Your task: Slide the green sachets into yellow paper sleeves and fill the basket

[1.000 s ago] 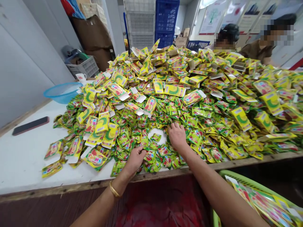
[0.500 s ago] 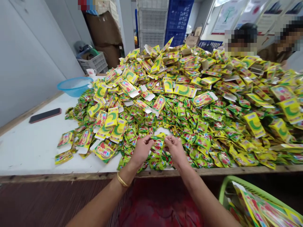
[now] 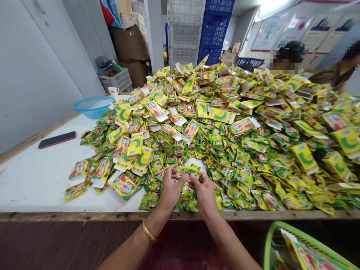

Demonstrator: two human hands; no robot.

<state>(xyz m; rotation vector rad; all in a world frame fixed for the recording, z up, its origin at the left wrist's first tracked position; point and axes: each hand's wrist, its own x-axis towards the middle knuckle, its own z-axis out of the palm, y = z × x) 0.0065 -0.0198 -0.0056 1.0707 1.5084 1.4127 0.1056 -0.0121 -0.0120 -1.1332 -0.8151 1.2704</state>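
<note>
My left hand (image 3: 172,185) and my right hand (image 3: 203,187) are close together above the front of a big pile. Both are closed, fingers and thumbs pinching a small yellow-green packet (image 3: 189,168) between them; fingers hide part of it. Under and around the hands lie many shiny green packets (image 3: 188,202) with red fruit pictures. To the left of my left hand are printed yellow cardboard boxes (image 3: 124,184), several with white end flaps standing open.
A white table (image 3: 33,180) with a wooden front edge carries the pile. At left are a phone (image 3: 57,139), a blue basin (image 3: 94,107) and a white cup (image 3: 113,91). A green basket (image 3: 271,232) holds boxes below right. Stacked crates (image 3: 185,37) and two people are behind.
My hands have drawn closer together, thumbs nearly meeting, and the packet between them now lies more sideways. The camera view has tilted up slightly.
</note>
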